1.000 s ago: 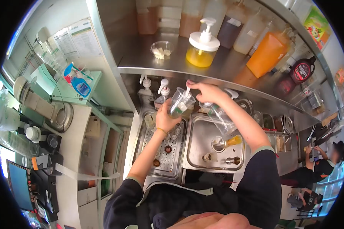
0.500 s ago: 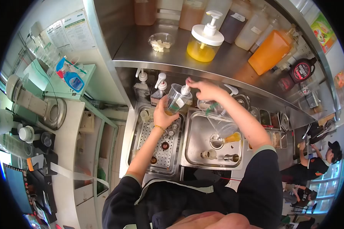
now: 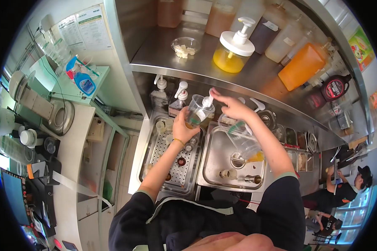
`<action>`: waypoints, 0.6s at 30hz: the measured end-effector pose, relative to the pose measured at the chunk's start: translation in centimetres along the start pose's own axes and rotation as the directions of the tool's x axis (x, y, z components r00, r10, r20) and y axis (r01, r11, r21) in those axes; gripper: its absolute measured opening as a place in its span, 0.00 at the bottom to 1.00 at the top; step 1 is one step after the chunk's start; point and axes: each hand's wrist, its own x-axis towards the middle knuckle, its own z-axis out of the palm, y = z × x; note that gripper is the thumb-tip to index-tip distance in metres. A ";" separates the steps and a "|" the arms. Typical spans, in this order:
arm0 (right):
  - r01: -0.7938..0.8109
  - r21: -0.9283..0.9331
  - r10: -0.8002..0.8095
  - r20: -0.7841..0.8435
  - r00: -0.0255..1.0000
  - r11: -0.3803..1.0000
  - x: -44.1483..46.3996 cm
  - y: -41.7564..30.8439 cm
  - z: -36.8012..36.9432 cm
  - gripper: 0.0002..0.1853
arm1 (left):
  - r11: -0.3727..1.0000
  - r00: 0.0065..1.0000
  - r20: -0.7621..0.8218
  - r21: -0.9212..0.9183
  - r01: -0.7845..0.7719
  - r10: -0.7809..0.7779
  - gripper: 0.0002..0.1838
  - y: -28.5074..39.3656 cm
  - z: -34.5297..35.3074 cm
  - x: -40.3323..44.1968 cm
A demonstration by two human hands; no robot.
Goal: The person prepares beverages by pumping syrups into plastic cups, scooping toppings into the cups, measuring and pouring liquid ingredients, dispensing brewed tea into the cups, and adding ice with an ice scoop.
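My left hand (image 3: 183, 127) is wrapped around a clear plastic cup (image 3: 195, 119), tilted above the perforated drain tray. A white pump head (image 3: 207, 101) sits at the cup's mouth, and the fingers of my right hand (image 3: 234, 108) are on its top. The bottle under that pump is mostly hidden by the cup and hand. Below my right forearm, a large clear plastic container (image 3: 244, 140) with green print leans over the sink; whether anything supports it I cannot tell. Just left of the cup stands another bottle with a white pump (image 3: 181, 92).
The steel sink (image 3: 202, 167) holds a small cup (image 3: 227, 174) and a metal jigger (image 3: 252, 179). Overhead, a steel shelf (image 3: 155, 56) carries a yellow pump jar (image 3: 229, 62) and several syrup bottles. Topping bins (image 3: 297, 159) are at right. Other people are farther right.
My view has shifted slightly, so the shelf and counter appear displaced. My left hand still holds the cup under the pump, and my right fingers remain on the pump head.
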 end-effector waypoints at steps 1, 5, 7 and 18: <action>0.003 -0.017 -0.003 0.013 1.000 1.000 0.0 0.7 0.6 0.42 | 1.000 1.000 -0.001 0.004 -0.015 0.015 0.48 -0.1 0.1 0.0; -0.117 -0.069 0.119 0.035 0.992 0.991 0.2 0.8 2.8 0.44 | 1.000 0.999 -0.049 -0.027 0.006 -0.007 0.47 -1.0 1.2 -0.3; -0.096 -0.051 0.099 0.050 0.994 0.994 0.0 1.4 2.6 0.44 | 1.000 0.997 -0.077 0.026 -0.013 0.015 0.47 -0.4 1.4 -0.9; 0.064 -0.024 -0.066 -0.109 0.992 0.998 -0.8 -0.7 0.0 0.44 | 0.992 0.997 -0.020 -0.108 0.071 -0.073 0.47 -0.7 1.9 -0.9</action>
